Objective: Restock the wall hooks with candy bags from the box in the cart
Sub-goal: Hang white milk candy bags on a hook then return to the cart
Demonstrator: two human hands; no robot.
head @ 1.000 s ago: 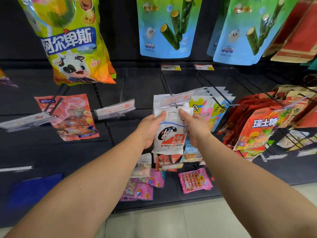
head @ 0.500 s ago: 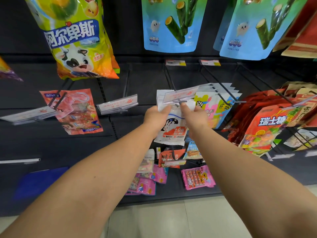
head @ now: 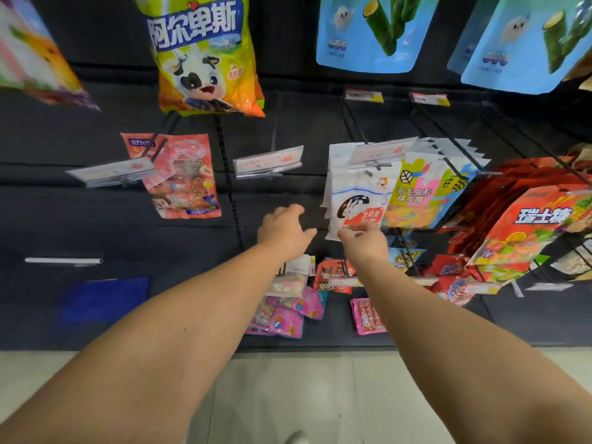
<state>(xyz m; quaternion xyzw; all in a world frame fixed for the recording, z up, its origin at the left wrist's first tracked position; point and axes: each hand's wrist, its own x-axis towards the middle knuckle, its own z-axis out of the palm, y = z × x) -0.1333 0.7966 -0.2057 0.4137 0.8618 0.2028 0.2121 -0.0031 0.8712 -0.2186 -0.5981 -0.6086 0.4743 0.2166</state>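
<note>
A white White Rabbit candy bag point(head: 355, 193) hangs on a wall hook under a clear price tag holder point(head: 381, 151), with more white bags behind it. My left hand point(head: 283, 230) is below and to the left of the bag, fingers apart, holding nothing. My right hand point(head: 365, 240) is just under the bag's bottom edge, fingers spread, its fingertips close to or touching the bag. The cart and the box are out of view.
An empty hook with a price tag point(head: 268, 161) juts out left of the white bags. Yellow gummy bags point(head: 423, 200) and red candy bags point(head: 525, 232) hang to the right. A yellow-green cow bag point(head: 205, 56) hangs above. Small pink bags point(head: 282, 318) hang low.
Both hands held the white bag up at the hook; now they have let go and dropped below it. The bag hangs on the hook. The camera has shifted right.
</note>
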